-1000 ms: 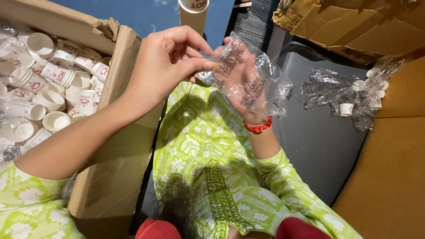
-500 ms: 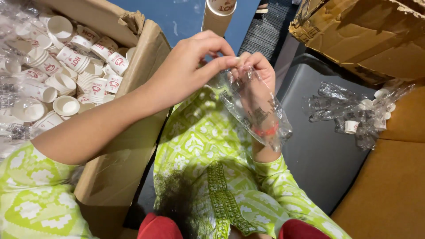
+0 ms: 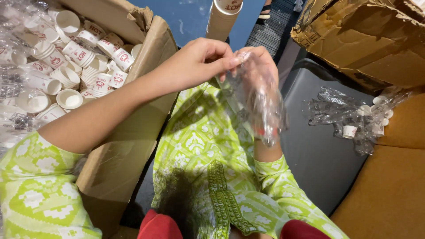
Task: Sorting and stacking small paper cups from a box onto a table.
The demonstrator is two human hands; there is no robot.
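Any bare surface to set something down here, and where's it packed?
Free: grey surface between the right hand in its clear plastic bag and the crumpled plastic pile. Crowded: cardboard box by the left hand, full of paper cups.

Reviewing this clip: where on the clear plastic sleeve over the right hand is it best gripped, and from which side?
Probably at its top edge, from the left. The clear plastic sleeve covers the right hand down past the wrist, clinging and crumpled, so only the end at the fingertips offers a loose lip. The left hand already pinches there with thumb and fingers; the open lower end hangs slack.
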